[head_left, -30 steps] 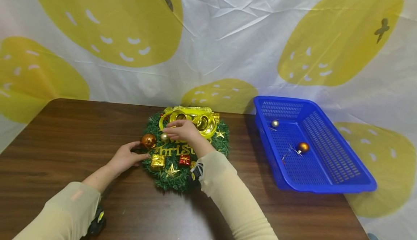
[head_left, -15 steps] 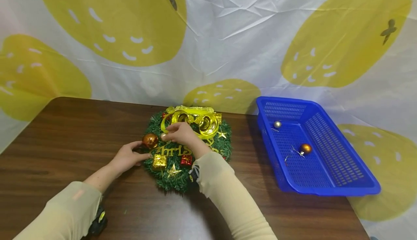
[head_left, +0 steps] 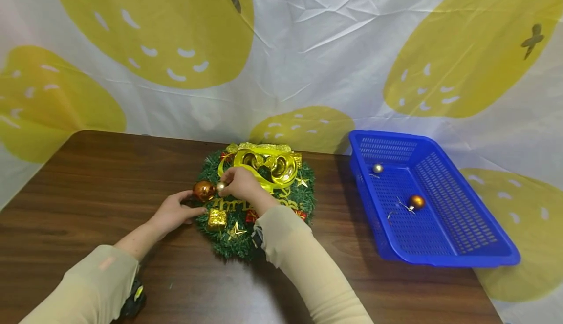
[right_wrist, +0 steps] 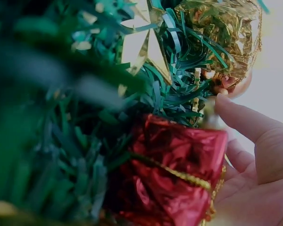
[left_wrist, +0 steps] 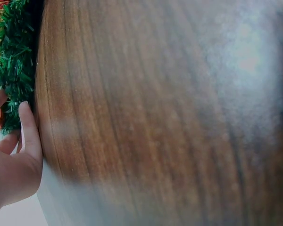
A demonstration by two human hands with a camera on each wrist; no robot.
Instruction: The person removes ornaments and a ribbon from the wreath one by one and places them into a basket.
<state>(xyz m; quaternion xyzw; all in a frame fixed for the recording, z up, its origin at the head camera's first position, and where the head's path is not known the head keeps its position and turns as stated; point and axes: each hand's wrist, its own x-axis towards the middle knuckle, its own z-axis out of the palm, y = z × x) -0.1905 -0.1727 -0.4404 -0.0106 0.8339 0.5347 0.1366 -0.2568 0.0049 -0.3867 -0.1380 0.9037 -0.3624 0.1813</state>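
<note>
Only the head view shows us the blue basket [head_left: 453,260], well to the right of both hands, with two loose baubles [head_left: 416,201] inside. The right wrist view brings us the creased red gift box [right_wrist: 170,174] just beside the right hand's fingers, its gold cord clear; the head view leaves it partly covered by the sleeve [head_left: 286,236].

We see the right hand [head_left: 242,186] pinching a small pale-gold bauble [head_left: 221,186] between thumb and fingertip, over the Christmas wreath [head_left: 228,250]. The left hand [head_left: 170,214] has its fingers apart, touching the wreath's near-left edge beside a copper bauble [head_left: 204,191].

The held bauble looks round and satiny; the copper one, just left of that pinch, is larger and glossy. Green tinsel bristles below both.
</note>
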